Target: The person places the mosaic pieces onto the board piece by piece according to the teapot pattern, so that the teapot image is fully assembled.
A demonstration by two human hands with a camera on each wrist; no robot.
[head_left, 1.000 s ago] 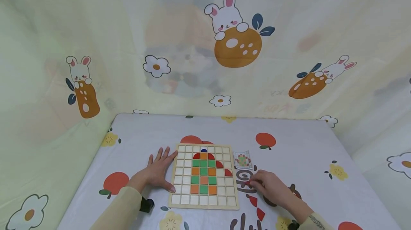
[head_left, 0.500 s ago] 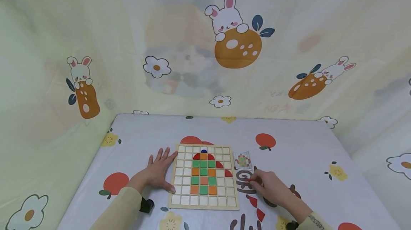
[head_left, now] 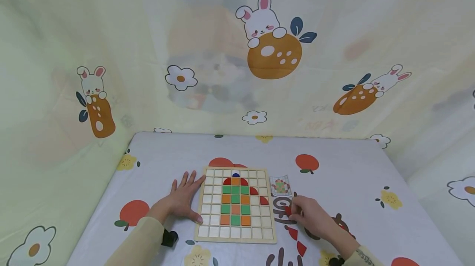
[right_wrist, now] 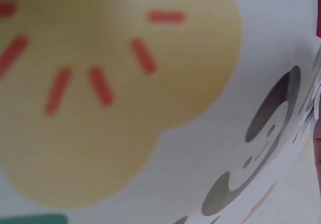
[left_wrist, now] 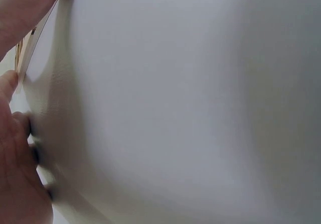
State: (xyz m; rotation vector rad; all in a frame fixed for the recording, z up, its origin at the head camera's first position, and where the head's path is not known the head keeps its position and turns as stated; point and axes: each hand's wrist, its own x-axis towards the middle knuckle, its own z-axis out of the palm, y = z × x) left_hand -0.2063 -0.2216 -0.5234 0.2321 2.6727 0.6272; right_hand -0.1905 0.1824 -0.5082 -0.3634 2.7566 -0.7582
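Note:
A square wooden grid board (head_left: 235, 235) lies on the table with green, orange and red tiles set in its middle cells. My left hand (head_left: 182, 198) is spread flat at its left side, the thumb and index fingertip on the frame. Part of that hand (left_wrist: 17, 179) shows in the left wrist view. To the right of the board my right hand (head_left: 311, 215) pinches a small red quarter-round tile (head_left: 288, 210) between thumb and fingertips, over the printed tablecloth. A red edge of that tile (right_wrist: 319, 13) shows at the right wrist view's border.
A small pattern card (head_left: 281, 185) lies against the board's upper right. Two loose red tiles, one nearer (head_left: 301, 248) and one farther (head_left: 292, 232), rest below the right hand. A printed cloth wall (head_left: 215, 92) rises behind the table.
The red tile has turned in my right fingertips, and more of its face shows now. The left hand and the board have stayed in place.

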